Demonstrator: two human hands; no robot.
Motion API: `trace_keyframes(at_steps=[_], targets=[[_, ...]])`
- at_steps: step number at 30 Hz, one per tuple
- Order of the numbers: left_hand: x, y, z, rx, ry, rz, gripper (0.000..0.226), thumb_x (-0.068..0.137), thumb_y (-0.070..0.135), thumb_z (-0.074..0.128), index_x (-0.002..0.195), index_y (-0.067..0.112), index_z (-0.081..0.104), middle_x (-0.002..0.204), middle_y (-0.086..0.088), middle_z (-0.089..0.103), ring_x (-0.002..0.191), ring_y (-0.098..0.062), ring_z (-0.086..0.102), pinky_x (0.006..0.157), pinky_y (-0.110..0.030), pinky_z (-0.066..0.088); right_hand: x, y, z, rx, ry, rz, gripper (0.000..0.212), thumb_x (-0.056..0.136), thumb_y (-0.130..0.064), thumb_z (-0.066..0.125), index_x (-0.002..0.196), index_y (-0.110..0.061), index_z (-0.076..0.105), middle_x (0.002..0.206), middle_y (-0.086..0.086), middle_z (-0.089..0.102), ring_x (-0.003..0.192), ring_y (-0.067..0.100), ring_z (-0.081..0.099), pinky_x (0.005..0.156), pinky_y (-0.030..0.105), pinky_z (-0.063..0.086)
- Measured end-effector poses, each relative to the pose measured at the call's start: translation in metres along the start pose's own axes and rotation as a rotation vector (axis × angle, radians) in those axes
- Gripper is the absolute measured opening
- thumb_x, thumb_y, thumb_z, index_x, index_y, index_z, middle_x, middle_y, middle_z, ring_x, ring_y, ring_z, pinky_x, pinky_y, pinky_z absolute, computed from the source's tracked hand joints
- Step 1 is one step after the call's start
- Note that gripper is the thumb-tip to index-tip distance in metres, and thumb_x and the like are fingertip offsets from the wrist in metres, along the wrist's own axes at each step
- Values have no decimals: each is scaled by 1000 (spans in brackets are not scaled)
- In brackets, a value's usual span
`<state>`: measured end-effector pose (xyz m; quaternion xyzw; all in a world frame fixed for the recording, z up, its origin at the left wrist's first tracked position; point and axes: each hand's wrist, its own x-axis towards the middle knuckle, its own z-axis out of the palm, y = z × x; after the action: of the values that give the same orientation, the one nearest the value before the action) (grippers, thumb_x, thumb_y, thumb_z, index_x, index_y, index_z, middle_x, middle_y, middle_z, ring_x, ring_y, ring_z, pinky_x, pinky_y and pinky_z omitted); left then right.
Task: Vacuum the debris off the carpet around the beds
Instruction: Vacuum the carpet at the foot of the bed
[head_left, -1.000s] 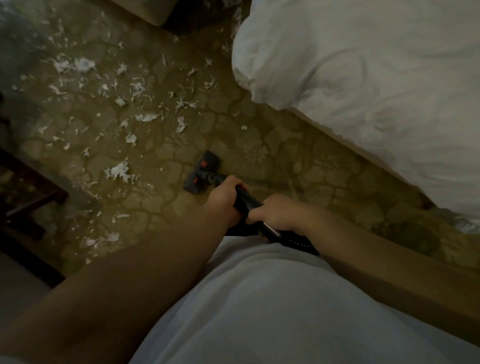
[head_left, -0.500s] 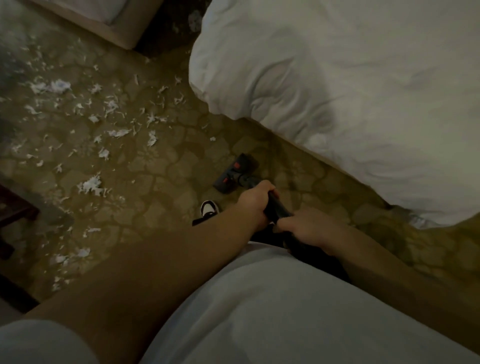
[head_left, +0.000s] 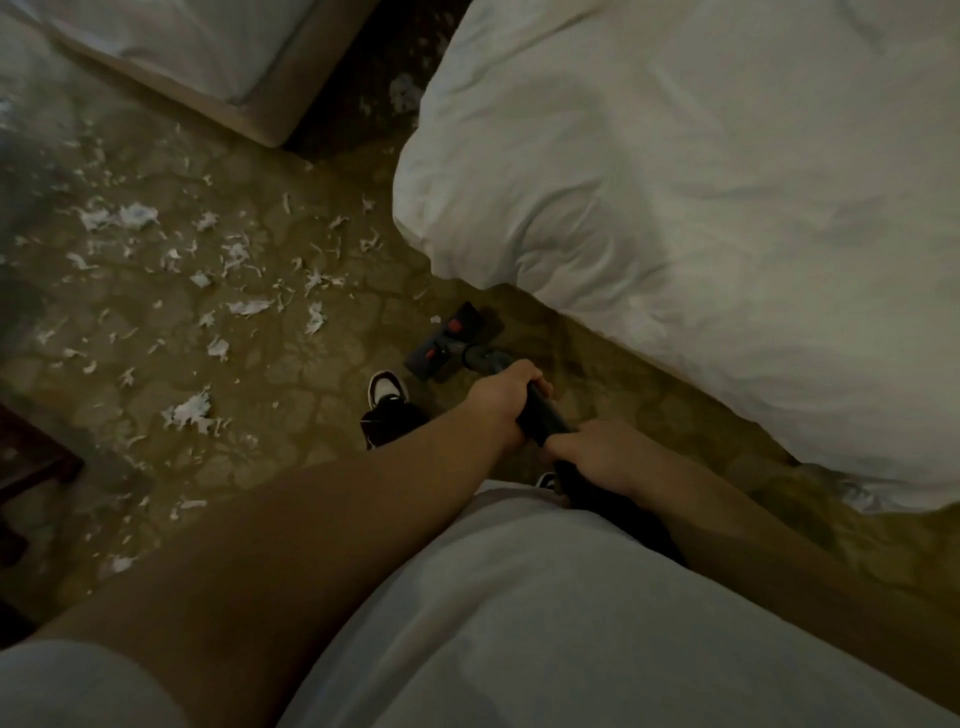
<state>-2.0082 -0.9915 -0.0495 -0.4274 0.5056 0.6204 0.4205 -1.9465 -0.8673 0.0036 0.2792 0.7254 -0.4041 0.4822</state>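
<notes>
Dim room, patterned olive carpet. White shredded debris scattered left and far of vacuum head, which sits flat on carpet just beside corner of right bed. Second bed far left. Left hand grips tube farther out, likely for steering. Right hand wrapped round it nearer body, likely for pushing. Shoe near, left of head.
</notes>
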Motion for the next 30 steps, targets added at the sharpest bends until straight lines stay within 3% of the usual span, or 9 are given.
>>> trace_keyframes(at_steps=[5, 9, 16, 20, 26, 28, 30], targets=[[27, 71, -58, 19, -16, -10, 18, 98, 13, 56, 84, 3, 54, 74, -10, 57, 67, -23, 55, 63, -35, 48, 28, -91, 22, -32, -4, 6, 30, 87, -41, 71, 89, -11, 72, 79, 5, 70, 60, 18, 63, 51, 24, 42], [41, 139, -122, 45, 14, -17, 25, 95, 17, 55, 75, 3, 56, 76, -13, 57, 67, -26, 55, 60, -35, 48, 44, -180, 51, 5, -45, 25, 35, 82, -44, 75, 92, -11, 77, 84, 10, 79, 68, 26, 73, 60, 33, 51], [55, 241, -217, -37, 87, -26, 26, 92, 15, 56, 68, 7, 54, 70, -11, 53, 64, -27, 53, 57, -36, 48, 83, -312, 90, 35, -139, 43, 27, 82, -30, 76, 92, -5, 76, 70, 10, 77, 63, 28, 74, 56, 30, 55], [60, 284, -268, -82, 161, 23, 26, 94, 14, 55, 69, 6, 53, 65, -9, 53, 59, -24, 51, 54, -33, 45, 108, -372, 116, 7, -190, 12, 30, 88, -31, 75, 99, -4, 75, 73, 12, 77, 61, 28, 74, 56, 36, 59], [61, 336, -341, -185, 293, 85, 19, 92, 12, 55, 73, 9, 52, 65, -7, 50, 57, -21, 48, 58, -33, 44, 131, -454, 157, -39, -264, -65, 25, 91, -34, 73, 98, -10, 73, 84, 13, 79, 78, 31, 79, 74, 41, 63], [62, 346, -358, -229, 311, 103, 20, 92, 13, 55, 73, 9, 51, 65, -7, 51, 56, -21, 50, 56, -31, 46, 132, -474, 164, -70, -264, -91, 20, 92, -33, 73, 94, -13, 70, 78, 10, 75, 65, 22, 76, 63, 31, 61], [62, 353, -370, -284, 311, 112, 20, 93, 12, 55, 73, 10, 52, 63, -5, 51, 54, -19, 50, 52, -27, 47, 130, -489, 167, -99, -266, -116, 18, 94, -30, 72, 94, -13, 67, 71, 6, 69, 44, 12, 65, 42, 17, 47]])
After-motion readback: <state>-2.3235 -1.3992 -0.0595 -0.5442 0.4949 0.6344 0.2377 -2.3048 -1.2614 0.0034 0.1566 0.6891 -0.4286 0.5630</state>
